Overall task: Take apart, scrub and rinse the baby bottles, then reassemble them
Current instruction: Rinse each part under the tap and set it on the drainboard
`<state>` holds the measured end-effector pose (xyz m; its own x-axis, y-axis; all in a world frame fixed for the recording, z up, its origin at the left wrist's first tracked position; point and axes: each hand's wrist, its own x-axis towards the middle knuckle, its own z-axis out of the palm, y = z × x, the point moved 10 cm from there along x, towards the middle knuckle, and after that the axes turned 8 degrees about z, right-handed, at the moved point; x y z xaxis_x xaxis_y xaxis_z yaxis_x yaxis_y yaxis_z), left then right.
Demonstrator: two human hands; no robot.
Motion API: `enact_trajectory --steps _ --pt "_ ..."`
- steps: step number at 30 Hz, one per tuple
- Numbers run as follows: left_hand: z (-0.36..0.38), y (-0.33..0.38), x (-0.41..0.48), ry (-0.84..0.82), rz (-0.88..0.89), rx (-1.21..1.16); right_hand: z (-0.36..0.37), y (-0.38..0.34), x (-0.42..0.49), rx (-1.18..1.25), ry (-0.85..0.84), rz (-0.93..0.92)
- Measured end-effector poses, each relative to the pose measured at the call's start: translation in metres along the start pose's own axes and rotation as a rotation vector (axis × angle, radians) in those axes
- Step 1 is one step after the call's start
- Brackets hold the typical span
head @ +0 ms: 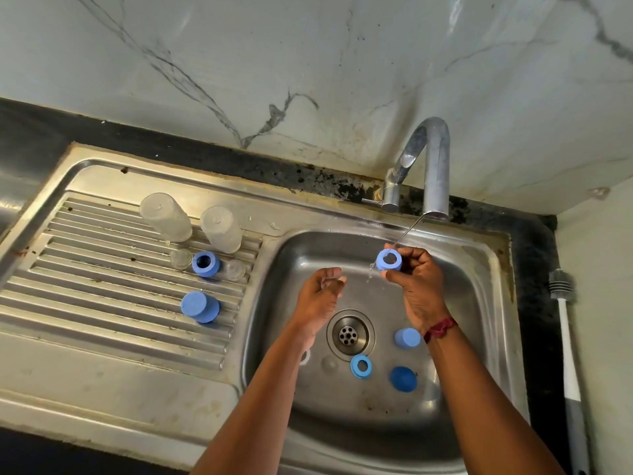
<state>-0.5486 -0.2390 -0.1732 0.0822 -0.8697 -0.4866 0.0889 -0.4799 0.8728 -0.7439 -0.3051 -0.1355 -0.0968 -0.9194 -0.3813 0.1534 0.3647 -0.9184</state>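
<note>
Over the stainless-steel sink basin point(472, 286), the right hand point(419, 289) is raised, pinching a blue plastic screw ring point(380, 262) between thumb and fingertips under the thin stream from the chrome tap point(436, 159). Just left of it the left hand point(318, 296) hovers, fingers loosely curled, holding nothing. Two clear plastic bottle bodies point(166, 217) stand inverted on the ridged drainboard point(102, 286), far left.
</note>
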Motion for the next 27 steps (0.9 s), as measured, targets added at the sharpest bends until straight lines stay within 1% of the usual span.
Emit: enact_trajectory --steps 10,17,21,25,27 --pt "-0.004 -0.004 -0.003 -0.001 -0.004 -0.013 0.012 0.007 0.001 0.033 -0.131 0.073" --pt "-0.01 -0.011 -0.005 0.014 -0.023 -0.018 0.006 0.007 -0.002 -0.113 -0.078 0.008" --pt "-0.012 -0.012 -0.007 0.017 -0.035 -0.031 0.003 0.007 -0.001 -0.102 -0.066 0.009" --pt "-0.014 -0.011 -0.01 0.028 -0.048 -0.044 0.011 0.005 0.001 0.072 -0.111 0.132" --pt "-0.014 -0.009 -0.01 0.031 -0.047 -0.052 0.02 0.001 -0.001 0.043 -0.138 0.178"
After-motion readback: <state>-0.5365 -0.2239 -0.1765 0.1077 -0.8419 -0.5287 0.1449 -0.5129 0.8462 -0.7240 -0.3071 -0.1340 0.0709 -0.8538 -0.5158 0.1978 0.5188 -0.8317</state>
